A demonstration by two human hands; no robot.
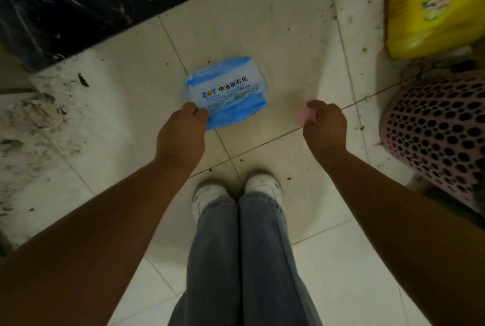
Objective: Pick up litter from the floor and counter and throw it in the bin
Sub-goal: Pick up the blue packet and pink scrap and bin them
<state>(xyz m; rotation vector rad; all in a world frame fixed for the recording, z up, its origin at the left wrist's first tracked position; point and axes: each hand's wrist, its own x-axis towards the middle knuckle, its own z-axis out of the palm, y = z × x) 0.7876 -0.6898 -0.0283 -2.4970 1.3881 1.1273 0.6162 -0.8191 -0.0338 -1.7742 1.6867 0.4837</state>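
Observation:
A crumpled blue and white tissue packet (227, 90) with printed characters hangs over the pale tiled floor, pinched at its near left corner by my left hand (181, 131). My right hand (324, 126) is to the right of it, fingers closed around a small pink scrap (304, 115) that is blurred. Both arms reach down and forward. A pink basket with round holes (435, 136) stands at the right edge; I cannot tell what is in it.
A black plastic bag (65, 2) fills the upper left. A yellow sack (430, 8) stands at the upper right. Dirt and crumbs smear the floor tiles (39, 121) at the left. My white shoes (236, 191) and jeans are below the hands.

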